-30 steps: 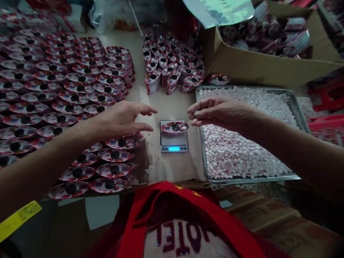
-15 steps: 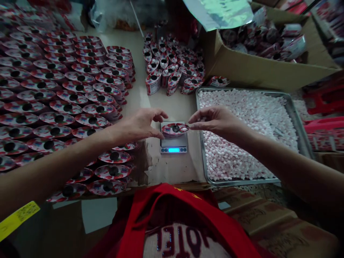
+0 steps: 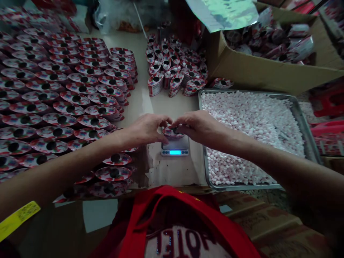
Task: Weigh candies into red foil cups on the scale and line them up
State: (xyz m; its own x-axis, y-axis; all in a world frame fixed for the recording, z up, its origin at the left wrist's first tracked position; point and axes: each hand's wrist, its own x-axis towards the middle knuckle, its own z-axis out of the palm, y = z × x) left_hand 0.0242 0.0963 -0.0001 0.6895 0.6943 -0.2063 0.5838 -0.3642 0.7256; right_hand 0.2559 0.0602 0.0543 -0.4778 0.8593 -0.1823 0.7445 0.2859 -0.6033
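Note:
A red-and-white printed oval packet (image 3: 172, 133) with a dark round hole in its top stands on a small digital scale (image 3: 176, 146) with a lit blue display. My left hand (image 3: 149, 129) curls round the packet's left end, thumb in front and fingers behind. Over the packet's right end, my right hand (image 3: 197, 125) has its fingers pinched together at the top by the hole. Whatever those fingertips hold is hidden. To the right lies a metal tray (image 3: 202, 107) heaped with small white candies (image 3: 242, 132).
Rows of similar packets (image 3: 67, 82) fill the table's left side. Another cluster of packets (image 3: 174, 68), some with white candies on top, stands behind the scale. A cardboard box (image 3: 258, 71) of loose packets sits at the back right, with a silvery sheet (image 3: 223, 14) overhanging it.
My right hand has moved left over the packet top, covering the white candy seen at its right end. My left hand has come in from apart to round the packet's left end.

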